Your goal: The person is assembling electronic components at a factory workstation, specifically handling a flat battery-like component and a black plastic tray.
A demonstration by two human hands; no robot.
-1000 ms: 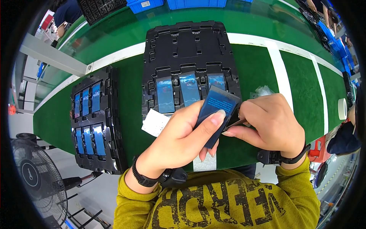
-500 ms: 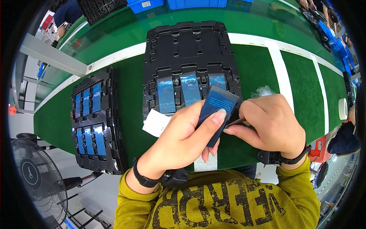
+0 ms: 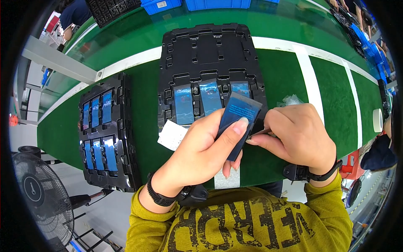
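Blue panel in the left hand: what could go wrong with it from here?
The left hand holds the blue panel off the table, so it might slip and drop. Its bare thumb presses the face, perhaps smudging it. The right hand, close to its edge, might scratch it.

6 panels [image 3: 107,107] in left tray [image 3: 99,131]; fan [image 3: 33,189] leftward

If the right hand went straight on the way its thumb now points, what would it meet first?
Most likely the dark blue panel held by the left hand, just to its left; whether the right hand already touches it is hard to tell.
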